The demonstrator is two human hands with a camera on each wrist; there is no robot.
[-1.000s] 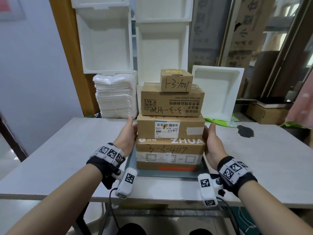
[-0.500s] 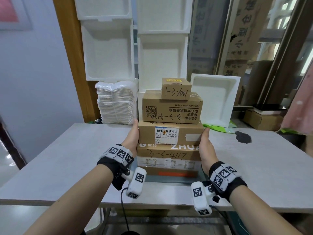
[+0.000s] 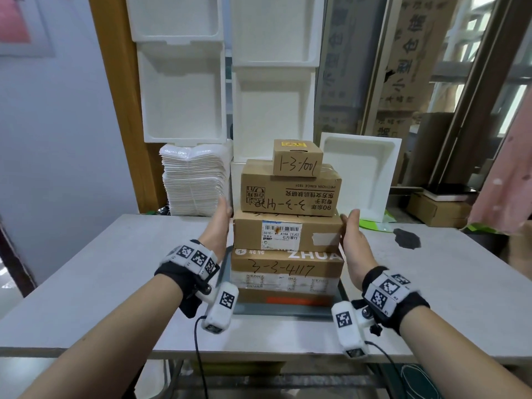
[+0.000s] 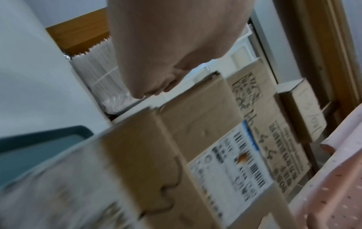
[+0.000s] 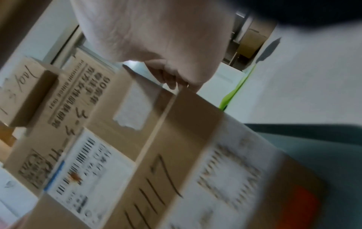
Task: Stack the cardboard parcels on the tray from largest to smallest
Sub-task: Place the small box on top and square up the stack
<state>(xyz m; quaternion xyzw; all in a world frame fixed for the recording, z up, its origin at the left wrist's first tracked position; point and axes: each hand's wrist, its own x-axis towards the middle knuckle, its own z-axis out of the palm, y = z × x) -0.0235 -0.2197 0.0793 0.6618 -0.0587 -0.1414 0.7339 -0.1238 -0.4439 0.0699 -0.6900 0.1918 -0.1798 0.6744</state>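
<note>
While four cardboard parcels stand stacked on the grey tray [image 3: 283, 310] at twelve o'clock on the table [image 3: 115, 283], we flank the second parcel [image 3: 288, 235] with flat, straight-fingered hands. Our left hand [image 3: 217, 229] lies at its nine o'clock side and our right hand [image 3: 352, 239] at three o'clock, gripping nothing. Largest parcel [image 3: 288, 276] lowest, then the printed parcel [image 3: 290, 191], smallest parcel [image 3: 297, 158] topmost.

Four matt brown cardboard parcels [image 3: 288, 234], some taped and paper-labelled, are seen on a smooth grey-green plastic tray [image 3: 283, 310], itself carried by a matt pale grey table [image 3: 115, 283], with white foam boxes [image 3: 181, 93] behind.
</note>
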